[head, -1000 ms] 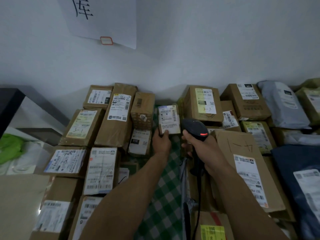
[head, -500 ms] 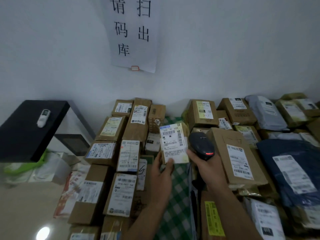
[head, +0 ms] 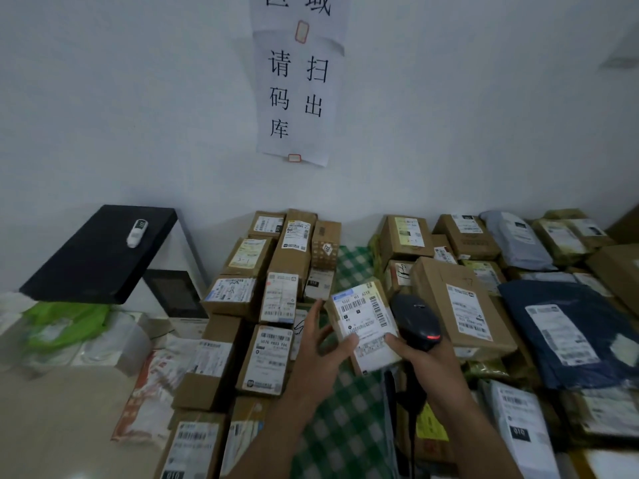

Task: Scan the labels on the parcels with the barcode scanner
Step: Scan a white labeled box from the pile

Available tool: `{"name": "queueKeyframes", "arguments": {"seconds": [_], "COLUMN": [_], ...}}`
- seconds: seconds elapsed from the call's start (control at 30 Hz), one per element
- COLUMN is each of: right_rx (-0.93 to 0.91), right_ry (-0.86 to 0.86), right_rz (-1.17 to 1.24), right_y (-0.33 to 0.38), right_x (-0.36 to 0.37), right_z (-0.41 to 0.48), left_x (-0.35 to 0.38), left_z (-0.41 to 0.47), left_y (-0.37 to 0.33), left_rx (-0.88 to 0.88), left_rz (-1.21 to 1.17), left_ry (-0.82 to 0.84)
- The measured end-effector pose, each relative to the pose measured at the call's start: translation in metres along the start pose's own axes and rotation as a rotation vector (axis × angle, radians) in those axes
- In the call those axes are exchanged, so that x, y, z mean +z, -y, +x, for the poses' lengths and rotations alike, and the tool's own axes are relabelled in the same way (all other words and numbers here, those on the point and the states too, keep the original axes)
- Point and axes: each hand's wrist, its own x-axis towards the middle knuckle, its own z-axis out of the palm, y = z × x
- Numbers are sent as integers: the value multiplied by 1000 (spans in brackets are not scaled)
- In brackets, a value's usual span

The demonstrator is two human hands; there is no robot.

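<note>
Head view: looks down over two bare forearms at parcels piled against a white wall.
Small parcel (head: 363, 319): one, lifted above the pile at the centre and tilted, its white label facing the camera.
Left hand (head: 320, 344): holds the small parcel, thumb on the label's lower left, fingers (head: 316, 311) spread along its left edge.
Barcode scanner (head: 416, 321): one, black, with one red light showing; its head is just beside the parcel's right edge.
Right hand (head: 425, 364): fingers wrapped round the scanner's handle, thumb against the parcel's lower right corner.
Other parcels: too many to count; brown cartons lie left and right of one green checked cloth (head: 345, 426).
Bags: one dark blue mailer (head: 560, 326) and one grey mailer (head: 515, 240), both on the right.
Wall sign (head: 297, 98): two overlapping sheets with two red tabs; the lower sheet has five characters.
Black box (head: 100, 254): one, at the left, with one small white device (head: 137, 232) on top.
</note>
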Motion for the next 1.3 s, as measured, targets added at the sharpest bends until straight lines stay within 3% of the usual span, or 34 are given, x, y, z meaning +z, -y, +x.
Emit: {"name": "queueKeyframes", "arguments": {"seconds": [0.27, 0.43, 0.6, 1.3], "right_rx": [-49, -37, 34, 97], "right_ry": [-95, 116, 213, 267], "right_rz": [-272, -378, -447, -408], "right_y": [4, 10, 10, 5], "right_x": [-7, -2, 4, 2], "right_z": [-21, -36, -41, -22], "left_x": [-14, -20, -22, -26], "left_z": [-7, 5, 14, 43], "left_y": [-3, 4, 19, 40], "left_rx": [94, 124, 119, 138], "left_rz": [150, 185, 214, 272], "left_ry": [-45, -90, -90, -82]}}
